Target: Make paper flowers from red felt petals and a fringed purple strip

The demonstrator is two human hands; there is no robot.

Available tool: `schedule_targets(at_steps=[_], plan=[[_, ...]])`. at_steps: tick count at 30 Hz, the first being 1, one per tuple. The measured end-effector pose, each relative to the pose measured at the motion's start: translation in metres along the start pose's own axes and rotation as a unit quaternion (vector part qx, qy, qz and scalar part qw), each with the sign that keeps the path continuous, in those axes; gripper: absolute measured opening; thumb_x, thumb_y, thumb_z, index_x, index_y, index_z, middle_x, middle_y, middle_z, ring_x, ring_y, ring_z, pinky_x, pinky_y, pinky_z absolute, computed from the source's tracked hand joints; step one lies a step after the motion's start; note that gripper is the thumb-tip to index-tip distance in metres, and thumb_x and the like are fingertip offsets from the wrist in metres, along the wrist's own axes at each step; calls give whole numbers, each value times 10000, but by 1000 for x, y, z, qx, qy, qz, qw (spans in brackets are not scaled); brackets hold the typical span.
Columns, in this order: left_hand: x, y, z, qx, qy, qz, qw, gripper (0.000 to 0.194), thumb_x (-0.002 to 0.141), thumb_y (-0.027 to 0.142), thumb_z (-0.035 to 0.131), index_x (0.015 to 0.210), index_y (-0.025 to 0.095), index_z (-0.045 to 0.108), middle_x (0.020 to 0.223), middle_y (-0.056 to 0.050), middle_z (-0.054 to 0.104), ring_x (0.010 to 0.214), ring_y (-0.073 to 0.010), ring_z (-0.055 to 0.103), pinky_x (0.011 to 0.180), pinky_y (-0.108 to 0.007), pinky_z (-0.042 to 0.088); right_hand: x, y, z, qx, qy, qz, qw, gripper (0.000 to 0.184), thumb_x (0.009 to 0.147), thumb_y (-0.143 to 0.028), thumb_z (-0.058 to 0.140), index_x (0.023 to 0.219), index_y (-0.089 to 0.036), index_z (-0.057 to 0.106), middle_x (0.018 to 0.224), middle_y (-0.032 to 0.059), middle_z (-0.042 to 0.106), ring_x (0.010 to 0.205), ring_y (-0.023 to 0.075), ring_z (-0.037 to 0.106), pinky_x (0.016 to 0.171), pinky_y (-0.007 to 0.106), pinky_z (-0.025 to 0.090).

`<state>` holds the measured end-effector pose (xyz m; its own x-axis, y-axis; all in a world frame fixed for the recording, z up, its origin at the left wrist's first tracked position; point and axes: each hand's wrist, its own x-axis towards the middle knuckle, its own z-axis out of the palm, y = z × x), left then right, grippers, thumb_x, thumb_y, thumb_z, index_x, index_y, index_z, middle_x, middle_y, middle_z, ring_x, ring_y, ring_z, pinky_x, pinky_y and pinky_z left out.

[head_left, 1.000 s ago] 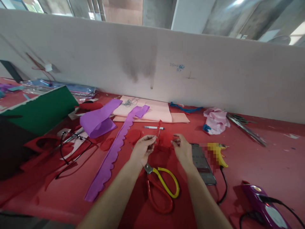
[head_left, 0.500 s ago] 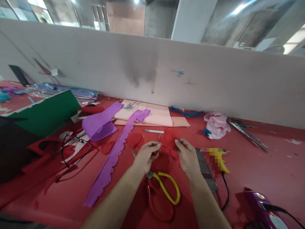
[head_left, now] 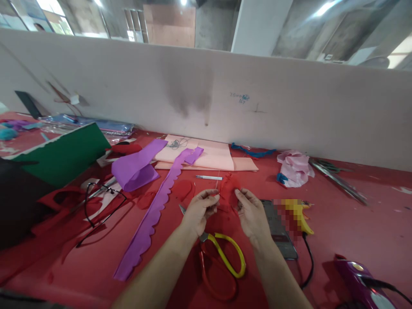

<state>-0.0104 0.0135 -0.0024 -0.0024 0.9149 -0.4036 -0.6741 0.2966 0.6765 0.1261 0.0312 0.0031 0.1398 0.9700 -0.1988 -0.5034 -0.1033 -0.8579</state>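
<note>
My left hand is closed in a pinch on a thin pale wire-like strand that stands up from the fingertips. My right hand grips the edge of a crinkled red piece, fabric or crepe paper, between thumb and fingers. The red piece lies between both hands, and its lower part blends into the red tabletop. Below my hands rest scissors with one yellow and one red handle, their blades partly behind my left wrist. Red rounded cut pieces lie left of my left hand.
A purple scalloped strip and eyeglasses lie left. Behind are a white pen and peach sheets. At right are a phone, a yellow glue gun with a cord and a purple device. A pale partition stands behind.
The red piece between my hands has turned slightly and shows more of its crinkled edge. Both hands keep their grip with only small finger movement. The camera view has shifted a little.
</note>
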Motion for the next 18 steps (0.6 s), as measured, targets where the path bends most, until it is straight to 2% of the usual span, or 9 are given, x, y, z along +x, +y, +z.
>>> schedule_targets(at_steps=[8,18], plan=[[0,1,0,-16,31,-4,999,294,495,128,828,765,145,713,645,11,650,554,-67,587,533,-161,460,-2,1,2,7,-10,-1,1000,291,518,-275,862,721,-217,663,695,-70,695,602,86,626,582,184,521],[-3,3,3,-15,38,14,999,275,478,168,853,715,139,717,589,14,641,512,-54,541,512,-161,422,-4,5,-1,-2,1,-18,1000,225,590,-249,802,744,-237,638,700,-82,673,605,94,611,563,191,489]])
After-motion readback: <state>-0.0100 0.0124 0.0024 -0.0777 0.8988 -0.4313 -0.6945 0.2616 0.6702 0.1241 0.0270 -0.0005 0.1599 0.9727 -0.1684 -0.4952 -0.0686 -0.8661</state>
